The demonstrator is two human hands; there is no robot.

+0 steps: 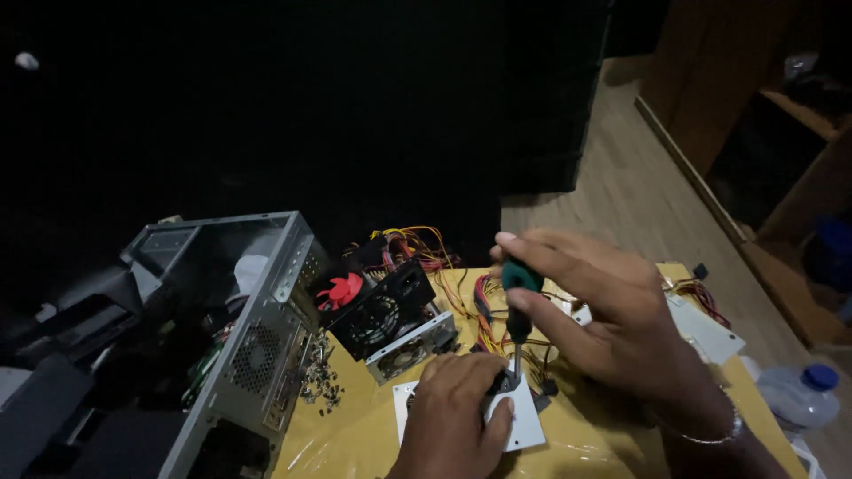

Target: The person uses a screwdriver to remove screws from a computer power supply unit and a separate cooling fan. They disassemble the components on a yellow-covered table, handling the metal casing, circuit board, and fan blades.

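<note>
The right hand pinches a green screwdriver standing straight up, tip pointing down at 6 o'clock. The left hand presses its closed fingers on a small white box on the yellow counter.

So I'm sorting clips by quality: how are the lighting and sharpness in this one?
Head view: dim overall, the upper left nearly black; light falls mostly on the yellow table, which shows glare. The right hand on the screwdriver is a little soft, the left hand sharper; the case reads clearly.
</note>
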